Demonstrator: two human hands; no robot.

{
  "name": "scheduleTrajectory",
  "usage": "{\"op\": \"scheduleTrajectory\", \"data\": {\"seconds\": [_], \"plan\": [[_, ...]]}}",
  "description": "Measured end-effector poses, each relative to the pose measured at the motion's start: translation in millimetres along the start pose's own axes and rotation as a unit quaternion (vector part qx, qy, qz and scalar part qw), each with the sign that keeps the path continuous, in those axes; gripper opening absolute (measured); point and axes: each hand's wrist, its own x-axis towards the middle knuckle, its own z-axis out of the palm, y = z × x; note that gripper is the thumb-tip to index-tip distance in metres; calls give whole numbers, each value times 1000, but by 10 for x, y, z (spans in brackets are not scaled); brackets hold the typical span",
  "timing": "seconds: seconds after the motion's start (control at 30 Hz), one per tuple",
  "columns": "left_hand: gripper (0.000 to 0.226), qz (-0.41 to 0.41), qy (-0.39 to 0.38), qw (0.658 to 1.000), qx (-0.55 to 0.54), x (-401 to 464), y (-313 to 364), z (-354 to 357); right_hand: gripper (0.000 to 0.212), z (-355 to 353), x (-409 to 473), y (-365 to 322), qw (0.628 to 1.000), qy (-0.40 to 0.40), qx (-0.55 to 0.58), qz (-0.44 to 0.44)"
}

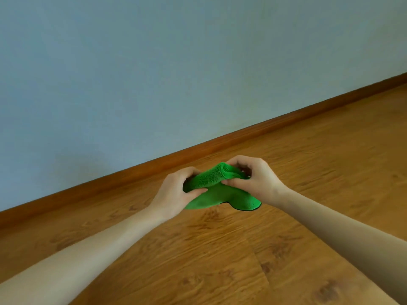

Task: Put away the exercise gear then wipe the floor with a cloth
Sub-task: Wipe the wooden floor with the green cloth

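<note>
A green fluffy cloth (218, 195) is bunched between both of my hands, just above the wooden floor (220, 249). My left hand (176, 194) grips its left side with curled fingers and the thumb laid on top. My right hand (255, 179) pinches the raised fold at its upper right. The cloth's lower edge hangs down and casts a dark shadow on the floor. No exercise gear is in view.
A pale blue wall (154, 73) fills the upper part of the view. A brown wooden skirting board (253, 133) runs slantwise along its foot. The wood-grain floor stretches to the right and toward me.
</note>
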Motion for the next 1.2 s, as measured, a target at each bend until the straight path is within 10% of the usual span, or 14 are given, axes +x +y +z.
{"op": "scheduleTrajectory", "data": {"seconds": [0.47,0.87,1.2], "plan": [[18,11,-34,996,85,189,2402,-747,24,-1546,-869,-1651,964,181,60,187],[18,134,-87,982,98,-278,5423,-2253,21,-3277,-2029,-4539,829,398,281,274],[13,196,-116,971,67,-317,7497,-2038,18,-4731,-3520,-5381,740,505,368,250]]}}
